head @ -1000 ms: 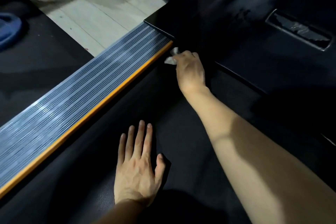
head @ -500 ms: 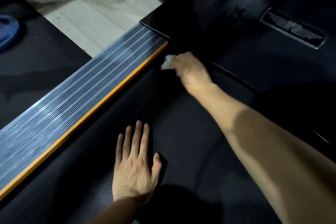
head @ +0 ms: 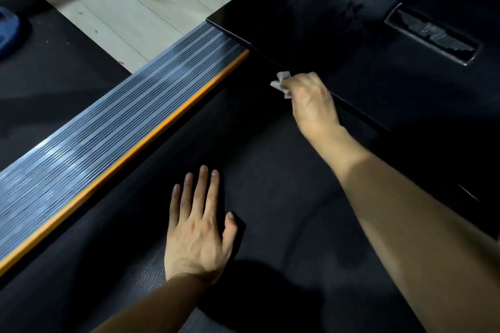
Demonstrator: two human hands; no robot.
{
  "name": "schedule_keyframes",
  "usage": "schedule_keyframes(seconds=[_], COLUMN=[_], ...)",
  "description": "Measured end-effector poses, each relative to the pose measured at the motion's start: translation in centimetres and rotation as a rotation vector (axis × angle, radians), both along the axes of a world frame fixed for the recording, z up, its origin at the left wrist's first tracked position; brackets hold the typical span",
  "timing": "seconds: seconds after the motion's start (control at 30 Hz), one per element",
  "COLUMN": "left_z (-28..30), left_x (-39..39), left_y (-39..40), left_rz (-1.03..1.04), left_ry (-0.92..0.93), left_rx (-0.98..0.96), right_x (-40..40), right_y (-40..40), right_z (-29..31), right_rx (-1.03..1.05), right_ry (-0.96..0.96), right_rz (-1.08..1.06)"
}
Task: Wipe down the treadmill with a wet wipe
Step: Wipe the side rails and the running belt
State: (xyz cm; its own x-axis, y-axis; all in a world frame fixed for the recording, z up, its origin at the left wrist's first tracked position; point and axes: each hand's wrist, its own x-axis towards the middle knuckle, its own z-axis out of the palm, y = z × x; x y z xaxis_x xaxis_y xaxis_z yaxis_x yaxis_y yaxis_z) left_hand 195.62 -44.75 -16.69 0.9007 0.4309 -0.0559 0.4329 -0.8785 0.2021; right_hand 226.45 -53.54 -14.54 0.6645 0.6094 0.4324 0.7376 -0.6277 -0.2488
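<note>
The black treadmill belt [head: 270, 184] fills the middle of the view. A ribbed grey side rail [head: 113, 127] with an orange edge strip runs along its left. At the belt's far end sits the black motor cover [head: 338, 35]. My right hand [head: 311, 103] grips a crumpled white wet wipe [head: 281, 82] at the seam where the belt meets the cover. Most of the wipe is hidden under the fingers. My left hand [head: 197, 230] lies flat on the belt with its fingers straight and spread.
A recessed logo plate [head: 433, 35] sits in the motor cover at the upper right. Pale floor [head: 130, 8] lies beyond the rail. A blue round object [head: 8, 32] lies on a dark mat at the far left.
My right hand slid the wipe to the right along the cover's front edge, away from the orange strip. My left hand stayed flat on the belt.
</note>
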Motion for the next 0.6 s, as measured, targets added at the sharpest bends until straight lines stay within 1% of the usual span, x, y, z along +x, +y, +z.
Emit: schedule_keyframes(seconds=[0.03,0.07,0.1,0.13,0.17,0.23,0.27,0.3,0.33,0.37,0.43,0.47,0.5,0.53,0.57,0.6], left_z=[0.0,0.1,0.1,0.0,0.0,-0.1,-0.1,-0.1,-0.2,-0.2,-0.2,-0.2,-0.2,-0.3,-0.3,-0.3], left_x=[0.0,0.0,0.1,0.1,0.1,0.1,0.0,0.0,0.0,0.0,0.0,0.1,0.1,0.0,0.0,-0.1], left_y=[0.0,0.0,-0.1,-0.1,-0.1,-0.1,-0.1,-0.1,-0.1,-0.1,-0.1,-0.1,-0.1,-0.1,-0.1,-0.2], left_rz=[0.002,0.003,0.007,0.010,0.009,0.004,0.004,0.004,0.004,0.006,0.015,0.016,0.018,0.021,0.023,0.021], left_ry=[0.004,0.007,0.006,0.004,0.008,0.009,0.004,-0.001,-0.005,-0.006,-0.007,-0.010,-0.011,-0.012,-0.013,-0.014], left_rx=[0.002,0.004,0.007,0.012,0.016,0.013,0.010,0.010,0.012,0.014,0.014,0.012,0.012,0.014,0.019,0.022], right_x=[-0.1,-1.4,-3.5,-6.1,-8.6,-11.7,-11.1,-9.3,-6.9,-4.5,-1.4,-1.6,-2.7,-4.7,-7.4,-9.9], right_y=[-0.1,0.2,0.8,1.3,1.5,0.2,-0.7,-1.6,-2.5,-3.5,-5.3,-5.3,-4.9,-4.2,-3.5,-3.3], right_z=[-0.1,0.0,0.0,0.1,0.2,0.1,0.2,0.2,0.0,-0.1,0.4,0.4,0.6,0.8,0.9,0.8], right_rx=[-0.001,0.047,0.099,0.140,0.161,0.101,0.053,0.036,0.053,0.072,0.062,0.079,0.122,0.165,0.189,0.182], right_ry=[0.002,0.020,0.046,0.072,0.101,0.137,0.122,0.063,0.011,-0.022,-0.011,0.016,0.040,0.071,0.093,0.118], right_rz=[-0.073,-0.110,-0.105,-0.025,0.114,0.377,0.447,0.450,0.373,0.239,-0.027,-0.105,-0.138,-0.118,-0.027,0.125])
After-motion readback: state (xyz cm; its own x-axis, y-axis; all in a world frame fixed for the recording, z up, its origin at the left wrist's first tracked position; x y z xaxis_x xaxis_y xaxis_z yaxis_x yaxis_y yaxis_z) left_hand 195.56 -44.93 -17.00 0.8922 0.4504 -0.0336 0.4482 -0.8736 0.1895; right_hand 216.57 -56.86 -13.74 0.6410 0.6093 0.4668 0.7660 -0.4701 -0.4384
